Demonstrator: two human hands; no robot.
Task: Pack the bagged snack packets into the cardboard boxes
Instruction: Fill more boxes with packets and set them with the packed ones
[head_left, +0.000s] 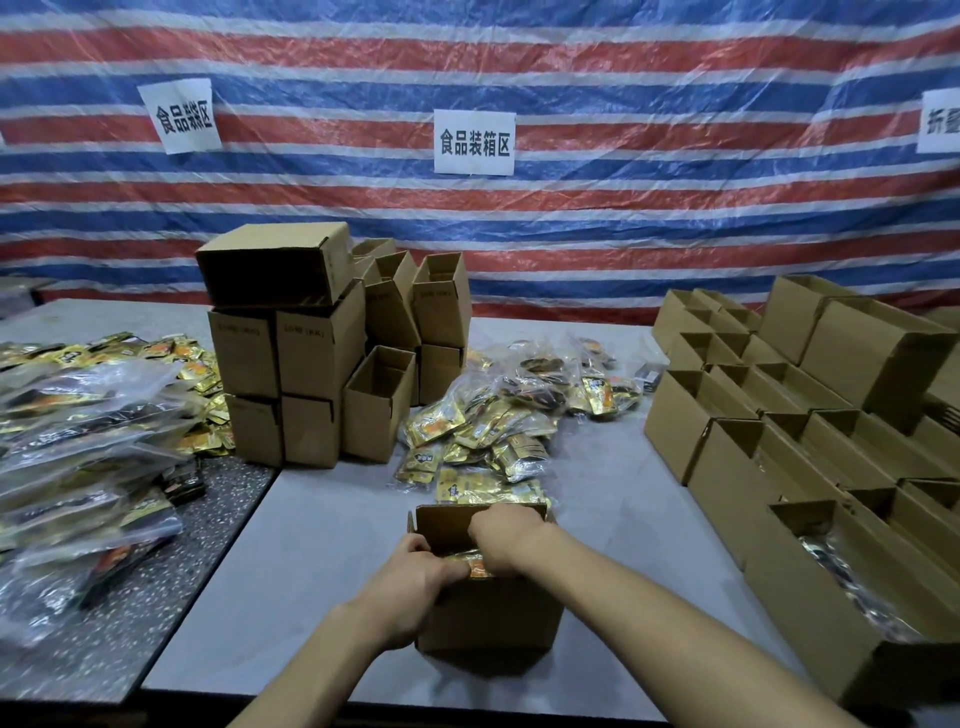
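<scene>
Both hands are at the mouth of the open box (488, 613) nearest the person. The left hand (415, 571) and the right hand (501, 538) have their fingers curled round a gold and orange snack bag (470, 564), which sits at the box's near rim, partly inside. How full this box is cannot be told, since the hands hide its inside.

By my reading, the job is midway. Just behind the box lies a loose heap of bagged packets (493, 426), all unpacked. To the right stand rows of filled boxes (831, 467), flaps open, with bags showing in the closest. Further back on the left, a stack of empty boxes (311, 353) waits. At far left a larger mound of bags (78, 441) covers that end of the desk (337, 545).

Nothing blocks the box in hand, though the heap touches its far wall. Behind everything hangs a striped tarp (571, 218) with paper signs (474, 142).
</scene>
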